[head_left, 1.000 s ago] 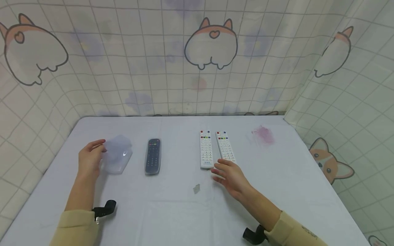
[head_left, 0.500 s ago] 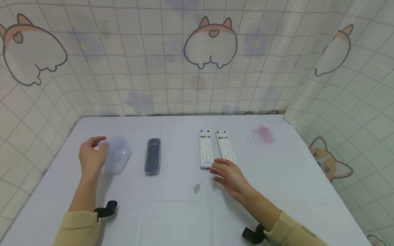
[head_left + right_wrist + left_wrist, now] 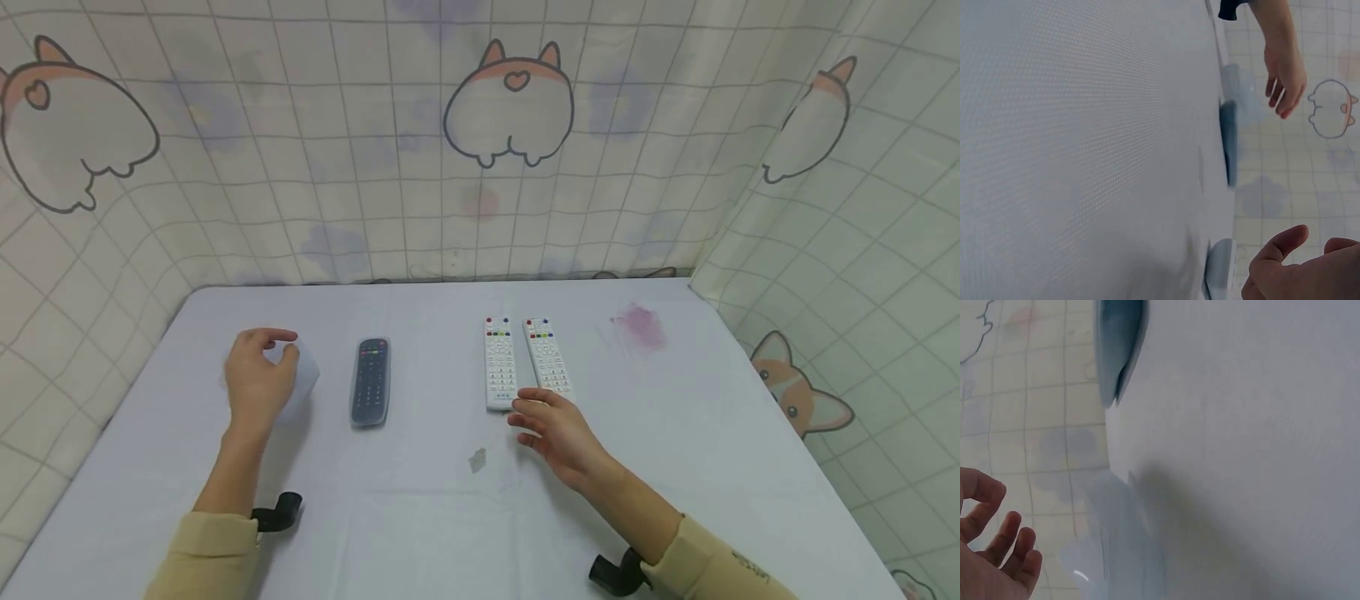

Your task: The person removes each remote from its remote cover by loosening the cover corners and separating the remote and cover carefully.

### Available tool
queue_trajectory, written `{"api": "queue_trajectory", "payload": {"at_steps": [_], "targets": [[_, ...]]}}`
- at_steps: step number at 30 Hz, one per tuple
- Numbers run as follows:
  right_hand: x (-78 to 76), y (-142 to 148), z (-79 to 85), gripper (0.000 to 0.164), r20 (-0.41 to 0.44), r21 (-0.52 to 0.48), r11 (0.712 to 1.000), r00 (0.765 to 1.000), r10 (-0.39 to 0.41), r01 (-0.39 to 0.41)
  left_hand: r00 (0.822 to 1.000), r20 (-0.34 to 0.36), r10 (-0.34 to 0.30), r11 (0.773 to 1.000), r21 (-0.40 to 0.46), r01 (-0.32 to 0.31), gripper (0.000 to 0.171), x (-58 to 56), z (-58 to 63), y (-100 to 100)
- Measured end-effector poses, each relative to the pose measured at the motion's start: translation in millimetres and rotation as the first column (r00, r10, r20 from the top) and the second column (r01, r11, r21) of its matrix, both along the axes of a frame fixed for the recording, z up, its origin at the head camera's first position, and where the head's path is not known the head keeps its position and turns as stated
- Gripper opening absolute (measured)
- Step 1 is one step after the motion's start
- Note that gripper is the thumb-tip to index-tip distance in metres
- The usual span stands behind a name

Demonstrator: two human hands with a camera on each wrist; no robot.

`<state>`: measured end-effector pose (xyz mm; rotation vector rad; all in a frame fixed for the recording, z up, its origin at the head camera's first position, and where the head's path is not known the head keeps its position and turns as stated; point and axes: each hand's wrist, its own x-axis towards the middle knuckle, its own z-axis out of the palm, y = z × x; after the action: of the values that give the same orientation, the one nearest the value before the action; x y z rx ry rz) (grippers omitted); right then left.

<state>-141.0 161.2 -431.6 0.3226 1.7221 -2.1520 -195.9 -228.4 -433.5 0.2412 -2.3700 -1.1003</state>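
My left hand (image 3: 258,379) hovers over a clear plastic piece (image 3: 307,373), partly covering it in the head view. Its thumb and fingers are loosely bent with a gap between them and hold nothing. In the left wrist view the plastic (image 3: 1125,550) rises from the table beside the fingers. To the right lies a dark remote control (image 3: 371,383). Two white remote controls lie farther right, one straight (image 3: 500,367) and one slanted (image 3: 547,354). My right hand (image 3: 558,433), fingers relaxed, is at their lower ends and overlaps the slanted one in the head view.
A white-covered table (image 3: 420,533) carries everything. Grid-patterned curtains with dog drawings (image 3: 510,108) surround its back and sides. A pink stain (image 3: 640,327) marks the cloth at the right, and a small grey patch (image 3: 477,460) lies near the middle. Both wrists wear black cameras (image 3: 279,512).
My left hand has moved right from the left edge of the plastic to over it, and its thumb and fingers have taken a rounder bend. My right hand has barely moved.
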Motion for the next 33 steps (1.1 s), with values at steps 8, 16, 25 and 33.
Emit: {"api": "queue_trajectory", "payload": {"at_steps": [8, 16, 25, 33], "targets": [[1.3, -1.6, 0.5, 0.041, -0.009, 0.006, 1.0, 1.0, 0.015, -0.015, 0.908, 0.348, -0.233, 0.956, -0.089, 0.279, 0.035, -4.2, -8.2, 35.0], [1.8, -2.4, 0.6, 0.042, -0.011, 0.012, 0.999, 0.999, 0.03, -0.03, 0.786, 0.566, -0.25, 0.9, -0.164, 0.404, 0.073, -12.1, -11.2, 65.7], [1.1, -3.6, 1.0, 0.04, -0.019, 0.008, 0.999, 0.999, 0.036, -0.036, 0.754, 0.631, -0.183, 0.902, -0.196, 0.384, 0.091, -15.2, -10.8, 76.5], [0.7, -4.0, 2.5, 0.04, -0.034, 0.012, 0.998, 0.998, 0.061, -0.061, 0.76, 0.617, -0.202, 0.919, -0.149, 0.365, 0.079, -20.5, -14.4, 74.5]]}}
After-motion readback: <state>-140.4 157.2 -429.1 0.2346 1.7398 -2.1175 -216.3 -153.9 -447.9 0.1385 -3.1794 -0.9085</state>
